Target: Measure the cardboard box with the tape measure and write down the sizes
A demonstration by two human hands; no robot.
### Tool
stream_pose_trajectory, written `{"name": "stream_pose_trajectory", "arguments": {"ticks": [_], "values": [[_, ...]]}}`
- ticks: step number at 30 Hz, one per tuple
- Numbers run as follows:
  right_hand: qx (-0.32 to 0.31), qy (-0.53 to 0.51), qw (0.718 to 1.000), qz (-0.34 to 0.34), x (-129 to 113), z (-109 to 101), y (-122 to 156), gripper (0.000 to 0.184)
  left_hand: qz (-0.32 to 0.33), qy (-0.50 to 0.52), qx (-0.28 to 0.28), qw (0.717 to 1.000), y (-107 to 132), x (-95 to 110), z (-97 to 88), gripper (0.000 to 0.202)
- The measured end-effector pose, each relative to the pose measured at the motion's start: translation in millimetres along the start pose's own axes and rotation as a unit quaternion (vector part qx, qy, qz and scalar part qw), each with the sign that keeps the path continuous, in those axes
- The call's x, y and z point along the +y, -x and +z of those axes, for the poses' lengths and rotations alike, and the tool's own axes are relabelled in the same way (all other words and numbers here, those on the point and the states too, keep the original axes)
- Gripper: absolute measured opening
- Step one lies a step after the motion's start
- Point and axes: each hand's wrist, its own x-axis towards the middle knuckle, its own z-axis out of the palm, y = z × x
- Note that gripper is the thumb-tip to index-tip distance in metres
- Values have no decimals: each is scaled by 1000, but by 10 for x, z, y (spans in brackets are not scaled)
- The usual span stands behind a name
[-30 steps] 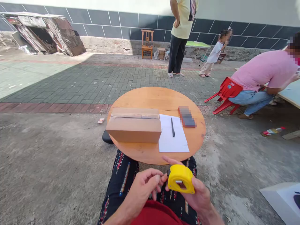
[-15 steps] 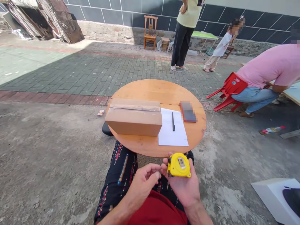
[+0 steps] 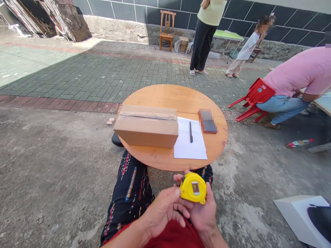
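I sit outdoors on a concrete floor with a yellow tape measure point(image 3: 186, 187) in my hands, held above my lap, just short of the near edge of a round wooden table point(image 3: 165, 94). My right hand point(image 3: 204, 213) cradles the case from below and from its right side, gripping it so that its small window faces up toward me. My left hand point(image 3: 165, 207) comes in from the other side: the thumb tip meets the left edge of the case, the other fingers curl loosely beneath, and I cannot tell whether they pinch anything. On the table, a closed cardboard box point(image 3: 146, 129) stands at the left, its top seam taped. Just to its right lies white paper point(image 3: 188, 151) with a dark pen point(image 3: 191, 132) lengthwise upon it. Farther right is a blurred dark rectangle with a reddish edge point(image 3: 209, 121). Beneath my arms are dark patterned trousers point(image 3: 129, 193). To the right, a person in a pink shirt point(image 3: 300, 74) sits on a red chair point(image 3: 260, 91).
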Motion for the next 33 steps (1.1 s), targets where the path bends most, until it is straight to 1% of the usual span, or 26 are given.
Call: {"name": "stream_pose_trajectory", "arguments": {"ticks": [2, 4, 5, 7, 9, 11, 12, 14, 17, 20, 23, 29, 33], "values": [[-30, 51, 998, -9, -8, -24, 37, 51, 2, 37, -17, 999, -7, -25, -22, 51], [-67, 122, 990, -35, -73, -53, 65, 53, 8, 45, -30, 999, -1, -23, -60, 50], [-86, 166, 981, -51, -125, -69, 75, 57, 13, 38, -33, 999, 6, -10, -80, 49], [-118, 262, 956, -61, -250, -96, 93, 68, 36, -6, -29, 999, 30, 42, -113, 47], [-119, 356, 926, -53, -368, -108, 108, 69, 61, -73, -17, 995, 62, 116, -134, 46], [-106, 420, 900, -49, -453, -95, 122, 59, 69, -115, -1, 991, 101, 189, -149, 51], [-99, 436, 893, -55, -482, -80, 129, 53, 68, -117, 6, 991, 121, 218, -159, 55], [-86, 441, 890, -78, -521, -38, 142, 47, 63, -97, 21, 993, 161, 254, -184, 58], [-76, 443, 887, -105, -562, 13, 151, 46, 50, -69, 41, 996, 203, 264, -228, 48], [-109, 474, 869, -91, -596, 3, 139, 47, 37, -60, 55, 996, 213, 260, -249, 42], [-137, 496, 854, -74, -602, -58, 112, 48, 30, -73, 59, 995, 197, 258, -261, 39], [-161, 511, 841, -74, -589, -142, 88, 48, 10, -100, 64, 993, 158, 266, -327, 44], [-171, 517, 835, -80, -635, -133, 88, 48, 19, -102, 48, 993, 153, 293, -357, 45]]}}
